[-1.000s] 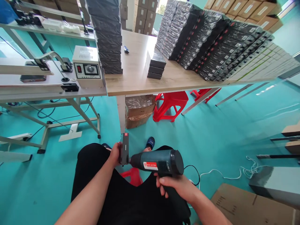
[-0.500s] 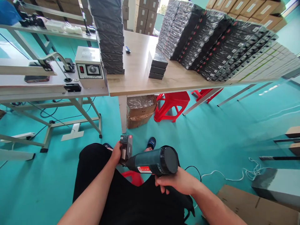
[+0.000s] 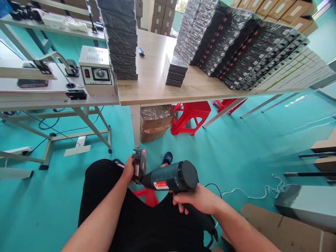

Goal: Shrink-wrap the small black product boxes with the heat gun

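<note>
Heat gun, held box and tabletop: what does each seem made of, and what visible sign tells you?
Heat gun: probably plastic; dark green and black, smooth with a soft sheen.
Box in the left hand: likely card with dark printed finish, given flat faces and straight edges.
Tabletop: perhaps wood-look laminate; pale grain, slight sheen.

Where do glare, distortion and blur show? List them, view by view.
Head view: glints on the wrapped black boxes, pale streaks on the turquoise floor at right; head view: the white boxes at right look stretched, likely lens distortion; head view: lettering on the red label of the heat gun is too soft to read.
</note>
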A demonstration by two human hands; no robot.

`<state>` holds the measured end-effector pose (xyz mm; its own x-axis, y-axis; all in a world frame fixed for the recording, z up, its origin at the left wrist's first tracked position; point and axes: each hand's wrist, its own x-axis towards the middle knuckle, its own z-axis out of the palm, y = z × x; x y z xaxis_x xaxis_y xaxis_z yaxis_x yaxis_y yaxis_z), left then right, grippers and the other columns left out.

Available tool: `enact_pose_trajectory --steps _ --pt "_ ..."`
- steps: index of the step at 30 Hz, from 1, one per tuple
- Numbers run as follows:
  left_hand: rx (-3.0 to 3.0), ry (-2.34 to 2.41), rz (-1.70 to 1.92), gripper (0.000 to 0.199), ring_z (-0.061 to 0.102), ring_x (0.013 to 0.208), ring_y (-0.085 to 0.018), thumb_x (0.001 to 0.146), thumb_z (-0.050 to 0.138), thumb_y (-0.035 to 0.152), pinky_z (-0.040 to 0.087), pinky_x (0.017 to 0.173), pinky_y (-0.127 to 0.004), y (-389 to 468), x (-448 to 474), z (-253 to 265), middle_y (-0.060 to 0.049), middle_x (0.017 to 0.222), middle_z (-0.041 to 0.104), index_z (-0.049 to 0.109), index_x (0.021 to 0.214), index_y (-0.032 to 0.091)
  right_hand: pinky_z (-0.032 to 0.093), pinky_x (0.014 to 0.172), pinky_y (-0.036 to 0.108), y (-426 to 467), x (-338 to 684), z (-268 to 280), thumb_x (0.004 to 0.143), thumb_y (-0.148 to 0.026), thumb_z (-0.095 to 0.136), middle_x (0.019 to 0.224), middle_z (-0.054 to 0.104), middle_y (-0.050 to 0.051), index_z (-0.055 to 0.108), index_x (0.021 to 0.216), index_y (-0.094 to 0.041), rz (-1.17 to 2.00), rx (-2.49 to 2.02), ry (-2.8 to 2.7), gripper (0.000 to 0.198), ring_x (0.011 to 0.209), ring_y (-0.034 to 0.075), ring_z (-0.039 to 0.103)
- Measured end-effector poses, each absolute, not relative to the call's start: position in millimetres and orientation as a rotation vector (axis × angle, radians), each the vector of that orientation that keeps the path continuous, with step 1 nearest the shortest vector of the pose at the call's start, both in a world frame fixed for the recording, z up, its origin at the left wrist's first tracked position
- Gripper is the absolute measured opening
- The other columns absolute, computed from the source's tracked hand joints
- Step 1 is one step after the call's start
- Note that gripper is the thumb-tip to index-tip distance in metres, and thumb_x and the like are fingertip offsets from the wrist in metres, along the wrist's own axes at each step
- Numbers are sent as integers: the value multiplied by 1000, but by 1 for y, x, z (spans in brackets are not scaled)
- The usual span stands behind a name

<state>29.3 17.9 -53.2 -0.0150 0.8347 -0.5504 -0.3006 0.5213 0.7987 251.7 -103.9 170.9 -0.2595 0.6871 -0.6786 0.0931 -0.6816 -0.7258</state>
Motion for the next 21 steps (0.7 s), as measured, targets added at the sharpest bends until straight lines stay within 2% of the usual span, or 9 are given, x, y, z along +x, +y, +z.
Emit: enact_pose_trajectory --steps 5,12,18,21 --pt "536 1262 979 21 57 59 -17 69 50 38 43 59 -27 17 30 -54 5 63 59 56 81 22 50 56 27 -85 239 167 76 -34 64 83 68 5 68 97 -16 1716 -1545 -779 28 63 14 60" --pt "530 1244 1030 19 54 59 -15 68 49 37 42 59 -26 19 26 -50 5 64 57 52 79 22 45 50 26 -117 250 163 72 -25 65 67 66 4 70 81 -14 2015 -1633 -1019 14 54 14 58" --pt "465 1259 1091 18 52 58 -15 68 49 40 41 59 -26 19 28 -42 6 60 51 46 75 24 49 57 29 -124 238 162 79 -30 62 78 66 5 69 98 -16 1800 -1608 -792 25 63 16 60" --pt "394 1248 1124 19 54 58 -15 67 51 40 41 60 -27 20 26 -43 6 60 54 48 74 23 48 55 29 -132 234 159 78 -30 64 79 66 6 70 94 -14 1853 -1577 -757 24 61 16 60"
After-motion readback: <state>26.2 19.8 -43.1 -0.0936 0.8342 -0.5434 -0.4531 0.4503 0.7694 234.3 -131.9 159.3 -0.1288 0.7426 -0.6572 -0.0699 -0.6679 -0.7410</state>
